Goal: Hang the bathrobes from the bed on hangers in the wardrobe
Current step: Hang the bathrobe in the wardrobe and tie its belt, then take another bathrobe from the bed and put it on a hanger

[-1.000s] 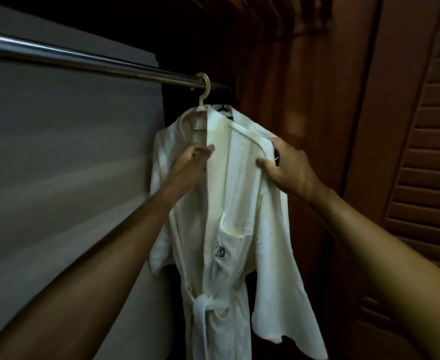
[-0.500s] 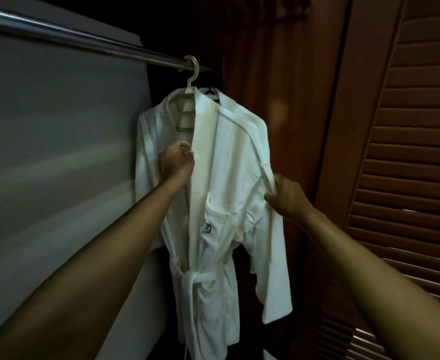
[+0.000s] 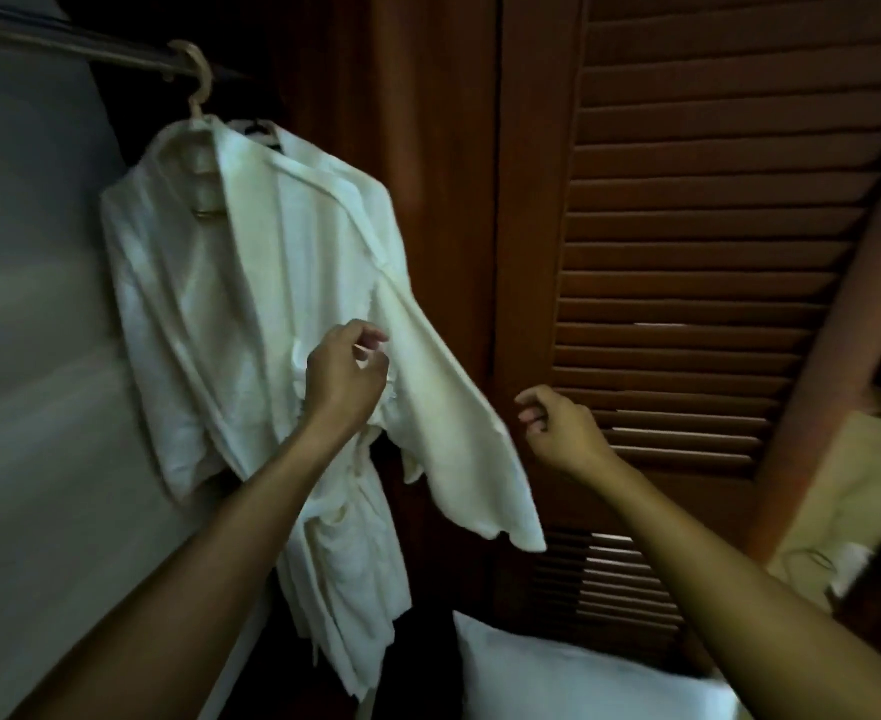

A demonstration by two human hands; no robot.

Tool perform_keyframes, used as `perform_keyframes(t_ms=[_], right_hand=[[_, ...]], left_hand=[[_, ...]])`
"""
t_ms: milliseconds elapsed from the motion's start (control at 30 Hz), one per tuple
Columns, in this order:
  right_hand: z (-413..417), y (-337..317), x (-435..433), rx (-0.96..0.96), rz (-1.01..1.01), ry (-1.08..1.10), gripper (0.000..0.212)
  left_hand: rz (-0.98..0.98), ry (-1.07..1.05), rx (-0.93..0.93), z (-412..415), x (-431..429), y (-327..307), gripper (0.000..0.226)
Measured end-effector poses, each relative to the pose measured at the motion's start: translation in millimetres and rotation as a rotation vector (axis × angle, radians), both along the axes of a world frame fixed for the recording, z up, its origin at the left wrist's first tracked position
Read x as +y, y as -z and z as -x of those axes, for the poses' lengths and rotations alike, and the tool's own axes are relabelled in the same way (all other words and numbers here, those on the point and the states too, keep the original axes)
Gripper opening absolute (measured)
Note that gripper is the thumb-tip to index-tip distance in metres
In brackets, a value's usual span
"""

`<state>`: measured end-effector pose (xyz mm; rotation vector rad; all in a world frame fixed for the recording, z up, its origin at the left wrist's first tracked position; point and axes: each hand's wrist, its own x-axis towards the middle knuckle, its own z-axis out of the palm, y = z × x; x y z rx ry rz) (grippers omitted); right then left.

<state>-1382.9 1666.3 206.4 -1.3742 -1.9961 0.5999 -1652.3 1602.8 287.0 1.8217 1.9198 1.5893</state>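
hanging from a pale hanger (image 3: 198, 88) hooked over the rail (image 3: 90, 45) at the top left of the wardrobe, the white bathrobe (image 3: 251, 283) has its collar draped over the hanger's shoulders, so the rail carries its weight and not the person. its front is crossed over, which i judge helps keep it from sliding off. one sleeve (image 3: 459, 423) sticks out to the right at a slant instead of dropping straight, a sign that it is loose and swinging.

the left grip (image 3: 344, 379) is in front of the robe's waist, fingers curled close to the cloth; whether it pinches a fold or only hovers, i cannot tell. the right grip (image 3: 557, 428) is just beside the sleeve's lower edge but apart from it, fingers loosely curled round nothing. this robe looks hung, with only tidying left.

a second, dark hanger (image 3: 260, 129) shows just behind the collar. right of the robe stands the brown slatted door (image 3: 687, 241). what looks like a white pillow (image 3: 573, 678) lies at the bottom edge.

no brand, label or writing can be read anywhere: the light is dim, and the left grip covers part of the robe's front.
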Motion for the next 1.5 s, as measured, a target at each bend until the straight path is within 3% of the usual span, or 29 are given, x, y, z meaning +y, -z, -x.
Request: perform_keyframes(t_ms=[333,633,833,1100,1500], right_hand=[[-233.5,30.4,-119.9,0.096,0.052,0.253,0.034],[-478.5,72.7,-293.1,0.101,0.109,0.628,0.030],[-599.2,88.2,-434.5,0.111,0.132,0.966,0.033],[-691.8,103.9,-637.1,0.216,0.113,1.480,0.030],[-757.2,110.3,-889.0,0.266,0.069,2.202,0.031]], left_hand=[[0.241,0.465,0.044,-223.3,-31.5,57.9,0.016],[0.392,0.900,0.167,-513.6,-82.1,98.8,0.011],[0.460,1.250,0.272,-699.3,-157.8,125.6,0.010],[0.426,1.712,0.505,-911.3,-303.8,150.5,0.011],[0.382,2.376,0.598,-1155.9,-584.8,160.5,0.004]])
